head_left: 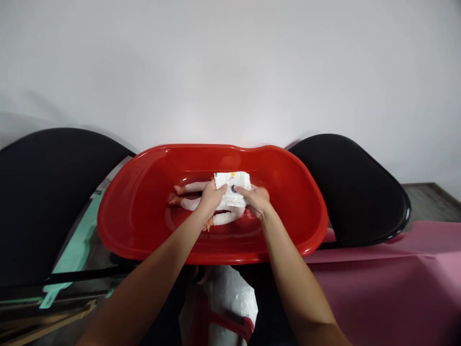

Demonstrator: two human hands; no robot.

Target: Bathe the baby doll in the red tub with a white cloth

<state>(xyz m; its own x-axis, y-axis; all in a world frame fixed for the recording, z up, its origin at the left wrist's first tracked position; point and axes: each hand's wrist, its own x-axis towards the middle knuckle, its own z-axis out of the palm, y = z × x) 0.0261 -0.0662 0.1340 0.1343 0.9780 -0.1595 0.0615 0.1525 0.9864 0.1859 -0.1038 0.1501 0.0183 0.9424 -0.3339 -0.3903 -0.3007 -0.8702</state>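
Note:
A baby doll [227, 217] in white clothing lies inside a red baby bathtub [144, 192], its feet toward the left and its head toward the right. Above its body a white cloth [236, 180] with small coloured prints is stretched between my hands. My left hand [213, 194] grips the cloth's left side, thumb on top. On the right side, my right hand [255, 198] pinches the same cloth, its thumb beside a dark printed spot. The cloth and my right hand hide the doll's chest and most of its head.
Black chair seats flank the tub, one on the left [46, 192] and one on the right [356, 192]. A plain white wall [230, 72] stands behind. Pink sheeting [389, 283] spreads at the lower right; a pale green strip [77, 245] shows at the left.

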